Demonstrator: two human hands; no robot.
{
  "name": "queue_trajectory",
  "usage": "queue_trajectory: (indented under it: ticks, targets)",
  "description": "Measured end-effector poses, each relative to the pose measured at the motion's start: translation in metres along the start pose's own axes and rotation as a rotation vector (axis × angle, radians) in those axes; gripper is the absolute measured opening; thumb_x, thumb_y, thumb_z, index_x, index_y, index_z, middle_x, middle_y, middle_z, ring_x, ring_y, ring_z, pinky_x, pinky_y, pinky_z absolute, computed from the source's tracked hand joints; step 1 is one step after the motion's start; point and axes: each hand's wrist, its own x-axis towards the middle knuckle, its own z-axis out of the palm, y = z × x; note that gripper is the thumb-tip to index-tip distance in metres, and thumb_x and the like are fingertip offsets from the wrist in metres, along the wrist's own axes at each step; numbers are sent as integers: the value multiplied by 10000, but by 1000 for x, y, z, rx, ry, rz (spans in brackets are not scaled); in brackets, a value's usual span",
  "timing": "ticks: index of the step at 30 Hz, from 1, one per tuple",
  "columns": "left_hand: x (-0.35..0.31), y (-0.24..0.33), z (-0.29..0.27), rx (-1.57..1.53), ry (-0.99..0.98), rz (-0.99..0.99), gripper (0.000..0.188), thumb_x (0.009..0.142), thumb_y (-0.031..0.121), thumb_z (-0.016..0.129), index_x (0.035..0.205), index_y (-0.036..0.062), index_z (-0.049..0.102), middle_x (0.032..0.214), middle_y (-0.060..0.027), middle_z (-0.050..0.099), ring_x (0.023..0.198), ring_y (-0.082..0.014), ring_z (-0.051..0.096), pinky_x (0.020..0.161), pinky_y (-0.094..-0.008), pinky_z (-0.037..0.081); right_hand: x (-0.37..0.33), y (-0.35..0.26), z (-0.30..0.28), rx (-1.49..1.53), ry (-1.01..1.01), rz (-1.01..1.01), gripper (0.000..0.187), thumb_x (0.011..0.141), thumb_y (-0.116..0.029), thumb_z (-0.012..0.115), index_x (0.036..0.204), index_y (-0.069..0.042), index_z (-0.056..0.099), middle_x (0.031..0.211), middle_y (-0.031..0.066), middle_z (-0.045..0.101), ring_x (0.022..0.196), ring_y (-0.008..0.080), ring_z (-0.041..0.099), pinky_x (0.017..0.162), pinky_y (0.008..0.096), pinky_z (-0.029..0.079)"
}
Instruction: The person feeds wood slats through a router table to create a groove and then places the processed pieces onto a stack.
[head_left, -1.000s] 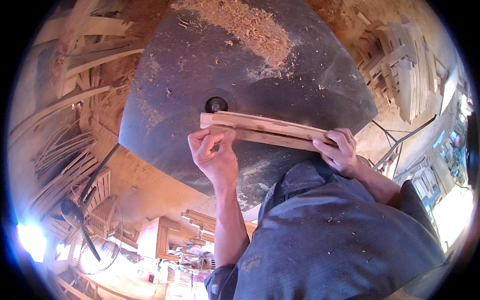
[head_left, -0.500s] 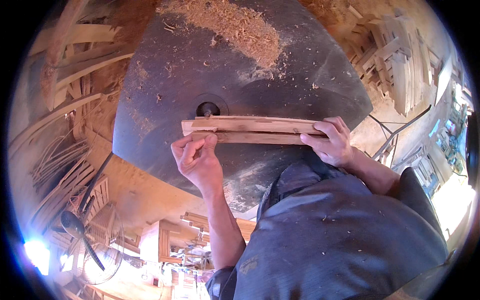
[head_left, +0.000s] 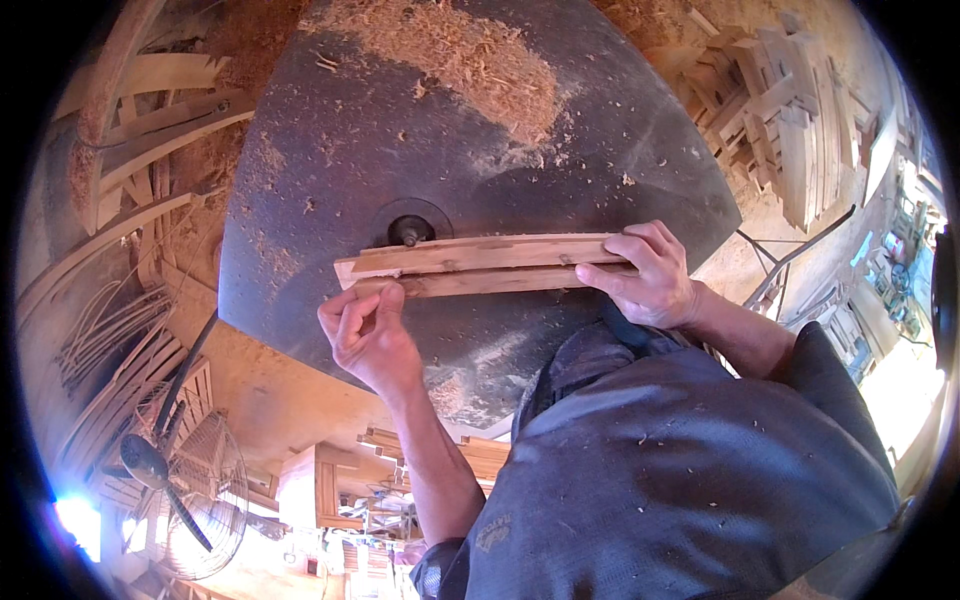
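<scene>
A long wooden piece (head_left: 500, 253) lies across the dark machine table (head_left: 330, 190), its far edge close by the cutter spindle (head_left: 409, 232) in its round opening. A second strip of wood (head_left: 500, 282) runs along the near side, with a dark gap between the two. My left hand (head_left: 368, 335) pinches the near strip's left end between thumb and fingers. At the right end, my right hand (head_left: 648, 277) grips both strips, fingers over the far one and thumb on the near one. Whether the wood touches the cutter, I cannot tell.
A heap of wood shavings (head_left: 480, 65) covers the table's far part. Stacked wood offcuts (head_left: 790, 120) are at the far right, curved boards (head_left: 160, 130) at the left. A caged fan (head_left: 205, 500) stands at lower left. My dark apron (head_left: 650, 480) is close to the near edge.
Both hands and the wooden strips have shifted left past the spindle. The wood's left end has tilted slightly nearer to me. My grip looks the same.
</scene>
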Motion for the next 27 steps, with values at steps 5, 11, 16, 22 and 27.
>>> queue_trajectory:
  ticks: [5,11,16,22,27]
  targets:
    - [8,-13,-5,-76,36,18,204,715,-28,887,743,64,707,963,-2,572,776,-86,513,624,-236,416,18,0,3,16,-15,-15,458,674,-130,791,1120,-236,785,983,24,595,860,221,587,717,343,504]
    - [12,-17,-12,-79,66,-5,203,719,-25,886,734,59,702,961,5,564,776,-84,500,639,-236,401,32,3,7,30,-38,-52,459,685,-127,771,1129,-244,783,987,18,594,862,216,578,715,343,500]
    - [15,-19,-18,-101,93,-37,190,733,-18,882,729,46,703,957,15,560,787,-90,492,656,-243,402,45,6,9,39,-61,-79,465,689,-138,765,1138,-256,781,986,21,576,859,212,570,708,343,495]
    - [15,-25,-25,-122,116,-74,181,740,-21,879,735,44,710,948,24,551,817,-99,491,688,-247,406,61,9,13,54,-91,-124,466,684,-149,775,1138,-255,784,984,28,569,851,214,569,694,342,487]
    - [15,-31,-29,-133,128,-100,180,745,-14,881,741,40,709,944,26,545,827,-102,482,700,-252,405,70,10,13,39,-110,-157,466,695,-169,757,1151,-265,781,975,18,550,854,200,562,704,332,483]
